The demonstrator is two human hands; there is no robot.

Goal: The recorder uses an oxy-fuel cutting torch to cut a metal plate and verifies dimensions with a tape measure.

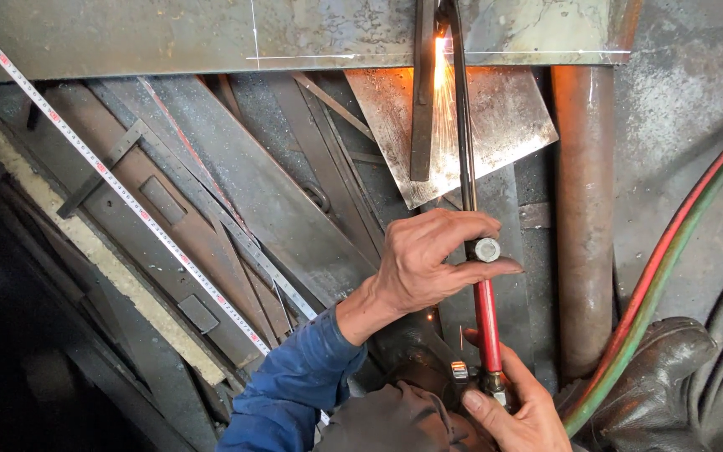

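A cutting torch with a long dark tube and a red handle reaches up to a steel plate at the top. Its tip throws a bright orange flame and sparks along a white line marked on the plate. My left hand grips the torch at its silver valve knob, fingers wrapped over the tube. My right hand holds the lower end of the red handle near the brass fittings. A narrow steel bar lies beside the torch tube.
A tape measure stretches diagonally across scrap steel strips below the plate. A loose shiny sheet sits under the cut. A rusty pipe stands at right, with red and green hoses and a dark boot.
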